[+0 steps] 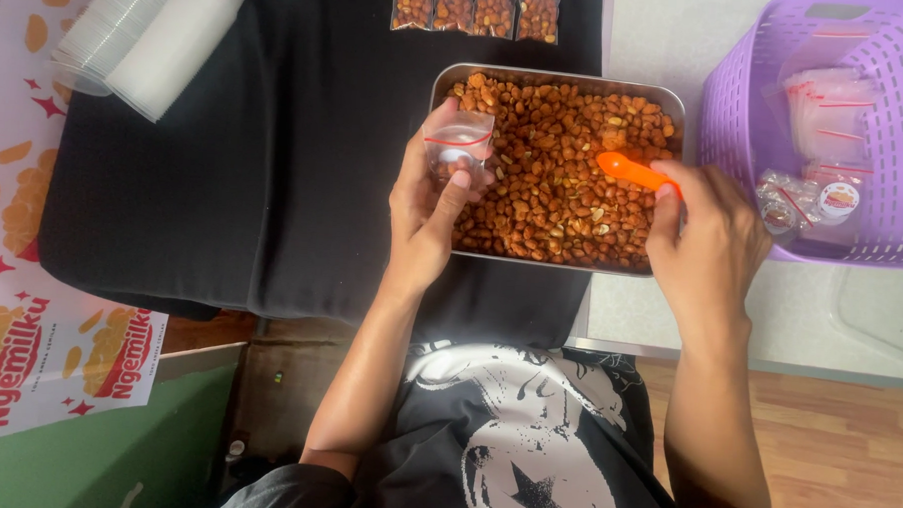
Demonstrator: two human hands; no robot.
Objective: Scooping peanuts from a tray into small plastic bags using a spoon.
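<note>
A metal tray (561, 76) full of brown coated peanuts (554, 177) sits on a black cloth in the head view. My left hand (425, 208) holds a small clear zip bag (457, 144) with a red seal line, upright over the tray's left edge. My right hand (707, 243) grips an orange plastic spoon (629, 171) whose bowl rests on the peanuts near the tray's right side.
Several filled peanut bags (477, 10) lie in a row behind the tray. A purple basket (747, 104) at right holds empty zip bags and stickers. Stacked clear cups (109, 22) and white lids (179, 39) lie at upper left. A printed banner (28, 349) covers the left.
</note>
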